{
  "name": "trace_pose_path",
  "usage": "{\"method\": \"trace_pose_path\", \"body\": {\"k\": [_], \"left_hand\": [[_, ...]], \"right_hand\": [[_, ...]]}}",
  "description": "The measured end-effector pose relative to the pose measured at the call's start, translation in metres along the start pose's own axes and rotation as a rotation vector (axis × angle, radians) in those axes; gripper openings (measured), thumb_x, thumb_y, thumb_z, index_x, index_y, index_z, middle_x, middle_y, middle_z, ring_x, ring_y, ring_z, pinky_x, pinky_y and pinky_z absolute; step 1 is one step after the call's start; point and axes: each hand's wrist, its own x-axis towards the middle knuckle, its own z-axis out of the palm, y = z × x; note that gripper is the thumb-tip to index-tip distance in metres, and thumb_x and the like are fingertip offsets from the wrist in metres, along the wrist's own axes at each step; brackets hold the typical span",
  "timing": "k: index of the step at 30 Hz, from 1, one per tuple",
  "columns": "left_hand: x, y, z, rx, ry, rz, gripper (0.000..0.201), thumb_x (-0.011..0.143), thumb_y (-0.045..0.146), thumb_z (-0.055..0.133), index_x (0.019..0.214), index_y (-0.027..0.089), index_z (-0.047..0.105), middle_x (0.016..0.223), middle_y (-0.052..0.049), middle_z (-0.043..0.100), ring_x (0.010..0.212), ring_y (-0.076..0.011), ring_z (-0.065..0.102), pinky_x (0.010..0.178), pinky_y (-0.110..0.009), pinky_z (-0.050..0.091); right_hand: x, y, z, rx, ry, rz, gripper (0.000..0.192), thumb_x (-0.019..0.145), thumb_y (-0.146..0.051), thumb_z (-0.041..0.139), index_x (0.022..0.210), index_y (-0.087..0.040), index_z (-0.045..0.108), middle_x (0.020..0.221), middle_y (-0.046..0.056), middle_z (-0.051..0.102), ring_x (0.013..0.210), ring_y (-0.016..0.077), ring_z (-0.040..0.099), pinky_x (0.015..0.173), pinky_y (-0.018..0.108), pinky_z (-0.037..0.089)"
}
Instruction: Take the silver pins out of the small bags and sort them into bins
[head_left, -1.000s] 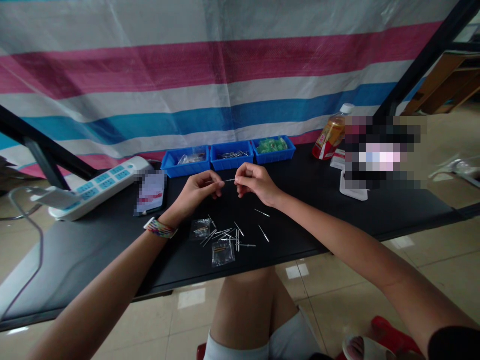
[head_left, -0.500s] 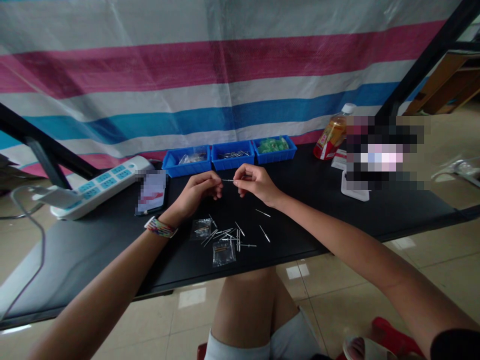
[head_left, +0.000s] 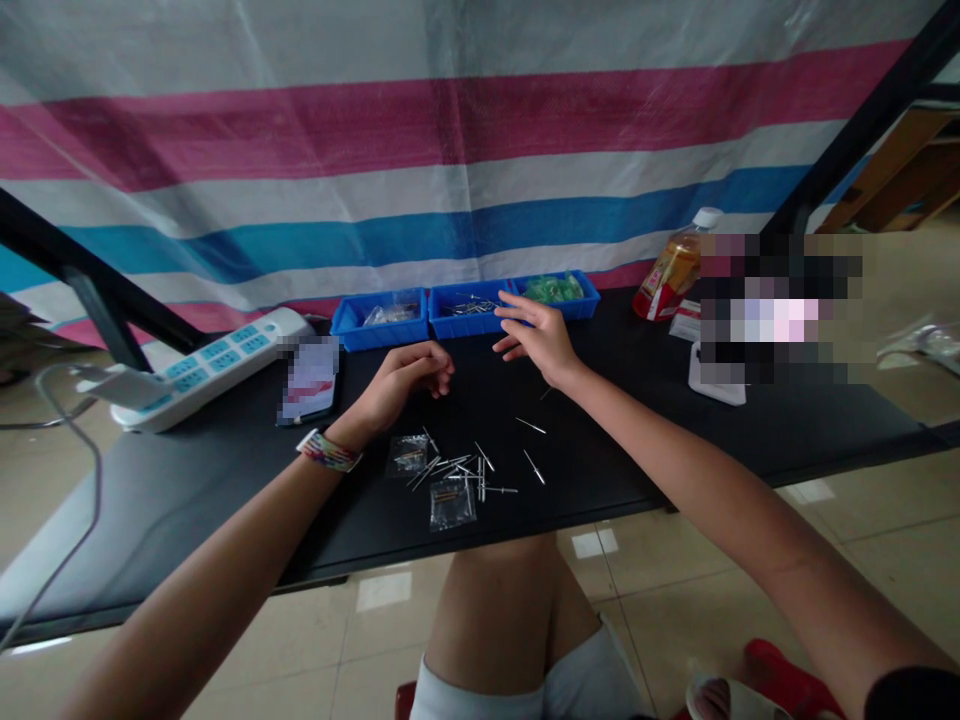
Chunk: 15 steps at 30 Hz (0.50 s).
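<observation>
My left hand [head_left: 420, 375] is over the table in front of the bins, its fingers curled closed; whatever they hold, if anything, is hidden. My right hand [head_left: 538, 340] is raised near the middle blue bin [head_left: 480, 322], fingers stretched and apart, nothing in them. Thin silver blind rivets lie inside that bin. On the black table nearer me is a loose pile of several blind rivets [head_left: 454, 463]. Two small clear bags with brass-coloured pieces, a bag [head_left: 407, 455] and a nearer bag [head_left: 452, 506], touch or adjoin the pile. Single rivets lie to its right, including a rivet [head_left: 534, 467].
The left blue bin [head_left: 380, 333] holds clear plastic bags; the right blue bin [head_left: 559, 290] holds green packets. A power strip [head_left: 217, 365] and a phone [head_left: 311, 385] lie at left. At right stand a drink bottle [head_left: 671, 265] and a white object [head_left: 716, 375].
My right hand has let go of the rivet held between both hands, opened its fingers and moved up toward the middle bin. My left hand stays nearly in place.
</observation>
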Motion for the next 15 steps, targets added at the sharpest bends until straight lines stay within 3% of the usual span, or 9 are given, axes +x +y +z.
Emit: {"method": "trace_pose_path", "body": {"k": [3, 6, 10, 15], "left_hand": [[0.0, 0.0, 0.0, 0.0, 0.001, -0.005, 0.023, 0.084, 0.038, 0.078, 0.083, 0.016, 0.071, 0.077, -0.003, 0.069, 0.065, -0.0158, 0.067, 0.059, -0.025, 0.049], [-0.001, 0.002, 0.0, 0.001, 0.01, -0.003, 0.022, 0.084, 0.037, 0.078, 0.083, 0.016, 0.071, 0.078, -0.003, 0.068, 0.066, -0.0159, 0.067, 0.06, -0.026, 0.049], [-0.002, 0.003, 0.0, 0.001, 0.012, 0.006, 0.021, 0.084, 0.036, 0.078, 0.082, 0.016, 0.071, 0.078, -0.003, 0.068, 0.066, -0.0156, 0.066, 0.06, -0.026, 0.049], [-0.001, 0.002, 0.0, 0.008, 0.004, -0.007, 0.022, 0.084, 0.037, 0.078, 0.082, 0.016, 0.07, 0.077, -0.003, 0.068, 0.066, -0.0155, 0.066, 0.06, -0.025, 0.049]], "right_hand": [[-0.002, -0.001, -0.009, -0.179, -0.016, -0.026, 0.024, 0.084, -0.024, 0.065, 0.105, -0.016, 0.075, 0.103, 0.008, 0.077, 0.053, 0.0084, 0.065, 0.044, 0.02, 0.047], [-0.005, -0.011, -0.016, -0.378, -0.221, -0.05, 0.017, 0.083, -0.021, 0.065, 0.093, -0.015, 0.076, 0.089, 0.005, 0.076, 0.052, 0.0081, 0.059, 0.048, 0.021, 0.043], [-0.004, -0.032, -0.036, -0.79, -0.457, -0.086, 0.013, 0.077, -0.013, 0.069, 0.085, -0.015, 0.078, 0.079, 0.002, 0.073, 0.066, 0.0128, 0.063, 0.063, 0.025, 0.045], [0.001, -0.051, -0.073, -1.055, -0.753, 0.194, 0.019, 0.073, -0.019, 0.083, 0.092, -0.018, 0.078, 0.082, 0.001, 0.075, 0.07, 0.0154, 0.066, 0.064, 0.026, 0.045]]}}
